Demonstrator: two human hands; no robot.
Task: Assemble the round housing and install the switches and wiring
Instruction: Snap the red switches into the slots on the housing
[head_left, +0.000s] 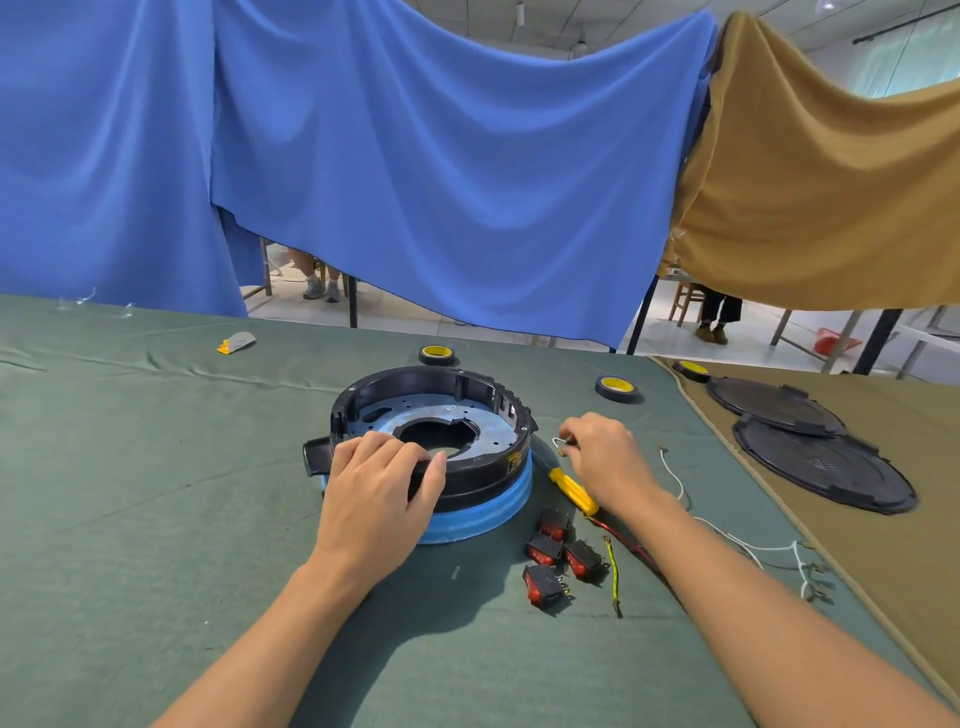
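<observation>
Wiring step | left hand (382, 483) is gripping round housing (488, 475) rim | right hand (608, 457) is pinching short wire (560, 443) | next: likely seating it inside, switches (550, 558) waiting.

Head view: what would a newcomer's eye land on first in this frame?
The round black housing on its blue ring sits mid-table on the green cloth, with the left hand gripping its near rim. Just to its right, the right hand pinches a small wire. Four red switches lie clustered nearer the person, beside a yellow-handled screwdriver. Behind, a large blue cloth hangs across the view.
</observation>
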